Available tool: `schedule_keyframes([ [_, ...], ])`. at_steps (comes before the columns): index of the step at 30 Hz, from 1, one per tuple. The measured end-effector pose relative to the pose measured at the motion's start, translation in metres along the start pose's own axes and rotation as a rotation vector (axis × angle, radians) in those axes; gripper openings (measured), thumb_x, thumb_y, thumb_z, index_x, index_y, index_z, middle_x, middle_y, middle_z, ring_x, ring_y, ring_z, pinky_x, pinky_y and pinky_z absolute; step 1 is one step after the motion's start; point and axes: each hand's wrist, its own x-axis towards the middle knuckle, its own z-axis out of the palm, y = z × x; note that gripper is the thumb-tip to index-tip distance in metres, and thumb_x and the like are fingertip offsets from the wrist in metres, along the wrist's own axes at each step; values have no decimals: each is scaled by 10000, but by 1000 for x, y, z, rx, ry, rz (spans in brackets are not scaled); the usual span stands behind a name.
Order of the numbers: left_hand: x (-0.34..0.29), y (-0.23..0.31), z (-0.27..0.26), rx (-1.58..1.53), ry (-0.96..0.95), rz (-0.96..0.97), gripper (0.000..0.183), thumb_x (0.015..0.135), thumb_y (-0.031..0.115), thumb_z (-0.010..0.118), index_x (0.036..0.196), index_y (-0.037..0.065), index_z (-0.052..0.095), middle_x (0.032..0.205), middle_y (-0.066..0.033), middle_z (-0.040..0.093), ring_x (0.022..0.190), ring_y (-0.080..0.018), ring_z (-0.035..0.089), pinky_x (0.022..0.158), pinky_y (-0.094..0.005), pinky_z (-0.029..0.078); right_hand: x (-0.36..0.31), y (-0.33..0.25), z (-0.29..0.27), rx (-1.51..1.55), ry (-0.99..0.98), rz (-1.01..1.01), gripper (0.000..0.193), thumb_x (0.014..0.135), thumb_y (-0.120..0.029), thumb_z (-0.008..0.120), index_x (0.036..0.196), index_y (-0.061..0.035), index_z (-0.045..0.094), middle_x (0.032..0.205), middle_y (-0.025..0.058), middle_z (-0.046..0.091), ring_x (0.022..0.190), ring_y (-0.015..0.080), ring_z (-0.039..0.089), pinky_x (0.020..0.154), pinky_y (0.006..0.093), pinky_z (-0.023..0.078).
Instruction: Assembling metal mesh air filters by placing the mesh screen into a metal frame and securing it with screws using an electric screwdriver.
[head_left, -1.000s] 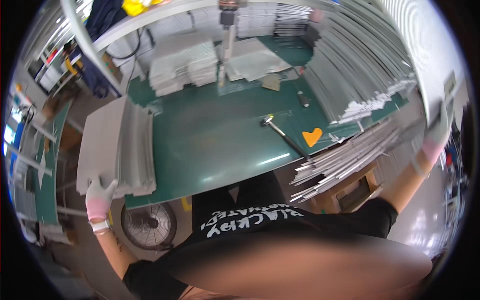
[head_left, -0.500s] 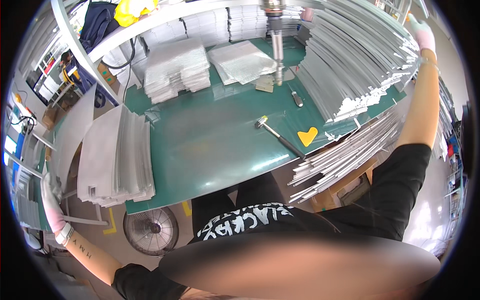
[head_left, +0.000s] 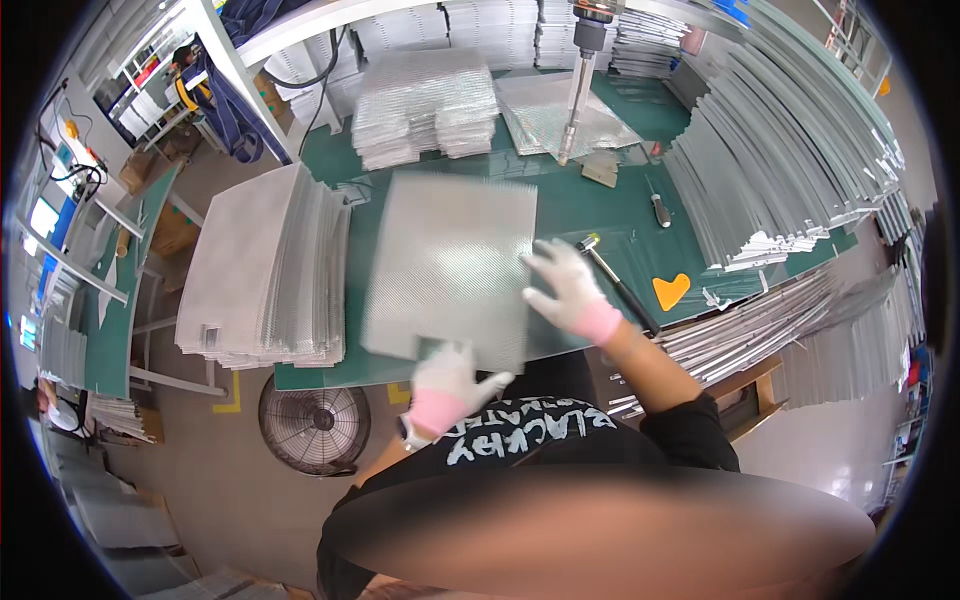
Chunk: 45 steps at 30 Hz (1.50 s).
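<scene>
In front of me, a silver mesh sheet [head_left: 450, 260] lies over the green tabletop, a notch in its near edge and its outline slightly blurred. My left hand [head_left: 450, 388], in a white glove with a pink cuff, is at that near edge beside the notch, thumb stretched out to the right. At the sheet's right edge, my right hand [head_left: 570, 290], gloved alike, touches it with fingers spread. Just right of this hand lies a hammer [head_left: 625, 290]. A yellow heart-shaped scraper [head_left: 671, 291] and a screwdriver [head_left: 659, 207] lie farther right.
A leaning stack of mesh sheets [head_left: 240, 265] stands at the table's left. Farther back is a notched stack [head_left: 425, 105], beside a hanging power driver [head_left: 580, 90]. Long metal strips [head_left: 790, 150] pile up at the right. A floor fan [head_left: 315, 425] stands below.
Both hands have come in from far left and far right to the table's middle. A mesh sheet now covers the tabletop there. My view has shifted left.
</scene>
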Motion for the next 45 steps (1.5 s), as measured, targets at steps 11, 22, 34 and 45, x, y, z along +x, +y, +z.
schedule_keyframes([
  [11, 63, -107, 49, 103, 198, 19, 704, 837, 495, 638, 1364, 61, 466, 1400, -164, 468, 1334, -372, 391, 1113, -529, 283, 222, 84, 47, -129, 345, -89, 507, 862, -370, 596, 1230, -21, 586, 1255, 219, 574, 1206, 376, 524, 1035, 499, 397],
  [22, 55, -114, 54, 55, 49, -52, 826, 856, 552, 602, 1461, 44, 364, 1528, -182, 324, 1423, -406, 258, 1181, -532, 147, 351, 39, 40, -412, -103, 601, 518, 892, -253, 543, 1380, -90, 483, 1281, 169, 585, 1206, 322, 561, 1050, 575, 351],
  [34, 58, -120, 58, 18, 100, -10, 798, 845, 512, 626, 1435, 29, 394, 1504, -185, 351, 1410, -402, 279, 1172, -546, 161, 385, 63, 9, 1132, 626, 19, 546, 869, -31, 619, 1388, -70, 456, 1175, 128, 598, 1064, 226, 598, 901, 435, 512],
  [45, 81, -155, 71, -351, 309, 15, 690, 931, 424, 531, 1480, 44, 352, 1530, -179, 347, 1466, -400, 186, 1192, -545, 69, 231, 83, -3, 1519, 313, 21, 455, 878, 9, 582, 1331, 5, 529, 1234, 105, 613, 1046, 156, 604, 934, 294, 490],
])
